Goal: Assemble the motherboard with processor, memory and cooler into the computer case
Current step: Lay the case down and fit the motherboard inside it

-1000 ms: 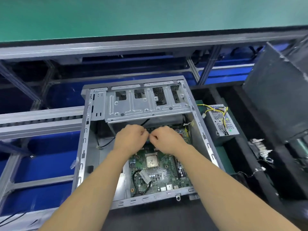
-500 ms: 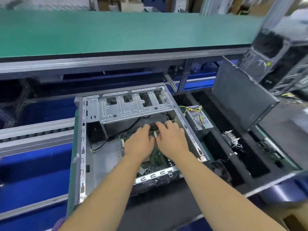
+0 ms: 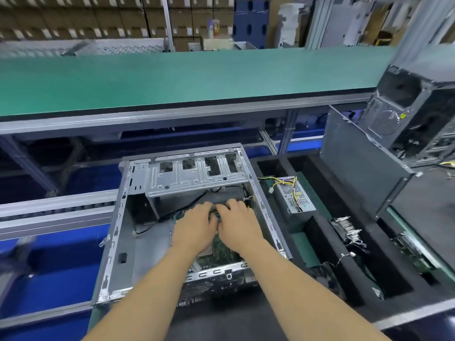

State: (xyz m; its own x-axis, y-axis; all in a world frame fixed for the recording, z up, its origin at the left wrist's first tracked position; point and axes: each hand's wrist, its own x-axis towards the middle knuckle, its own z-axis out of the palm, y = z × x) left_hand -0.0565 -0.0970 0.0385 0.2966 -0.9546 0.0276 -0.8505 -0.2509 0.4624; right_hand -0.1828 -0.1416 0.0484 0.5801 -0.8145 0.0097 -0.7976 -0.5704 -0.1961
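Note:
An open silver computer case (image 3: 111, 242) lies on its side in front of me. The green motherboard (image 3: 224, 252) sits on its floor, mostly hidden by my hands, and a corner of the processor (image 3: 205, 253) shows by my left wrist. My left hand (image 3: 194, 227) and my right hand (image 3: 240, 225) lie side by side over the board. Their fingers stretch forward and press down at its far edge, under the drive cage (image 3: 197, 177). What lies beneath the fingertips is hidden.
A power supply (image 3: 293, 195) with yellow wires rests in a black foam tray (image 3: 344, 279) right of the case. A finned part with wires (image 3: 344, 227) lies further right. A black side panel (image 3: 362, 166) leans by another case (image 3: 416, 112). A green belt (image 3: 197, 77) runs behind.
My view has tilted up and pulled back. Both hands went from curled fists close together to flatter hands with fingers stretched forward over the board's far edge.

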